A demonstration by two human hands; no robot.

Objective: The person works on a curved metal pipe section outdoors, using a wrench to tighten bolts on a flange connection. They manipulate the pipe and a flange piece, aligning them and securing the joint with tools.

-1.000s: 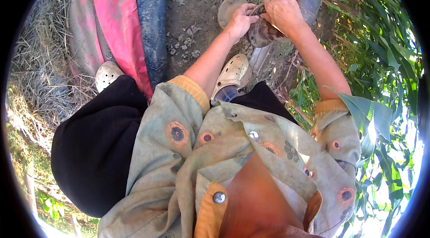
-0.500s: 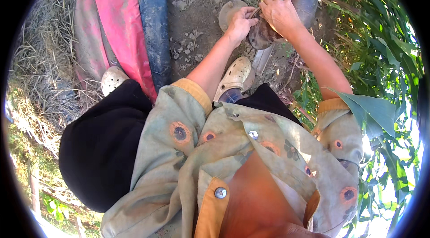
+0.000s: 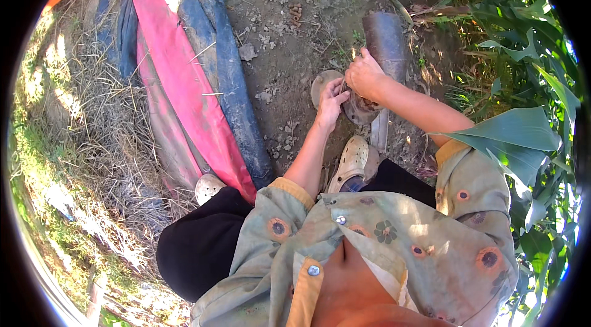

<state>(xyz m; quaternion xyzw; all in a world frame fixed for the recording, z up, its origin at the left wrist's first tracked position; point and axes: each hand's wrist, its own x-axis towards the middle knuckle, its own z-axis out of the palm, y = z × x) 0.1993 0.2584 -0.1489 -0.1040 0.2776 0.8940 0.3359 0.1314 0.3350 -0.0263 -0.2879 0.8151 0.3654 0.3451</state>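
Note:
A rusty metal pipe [image 3: 386, 41] lies on the soil, its flanged end [image 3: 359, 109] towards me. Beside that end is a flat round metal disc [image 3: 324, 85]. My left hand [image 3: 330, 103] is between the disc and the flange, thumb and fingers pinched together at the flange's edge. Bent over the pipe's end, my right hand [image 3: 367, 76] has its fingers curled closed close to the left fingertips. Whatever the two hands grip there is too small and too covered to name.
Long pink [image 3: 178, 50] and blue [image 3: 231, 68] flattened sheets or hoses stretch along the left, over dry straw [image 3: 132, 118]. Leafy green plants [image 3: 517, 136] crowd the right, one leaf overlapping my right arm. A small cluster of rusty brown pieces [image 3: 295, 15] lies on the soil ahead.
The view has shifted, so the pipe and hands sit lower in it and more ground shows ahead. My right hand has curled closer to my left at the flange.

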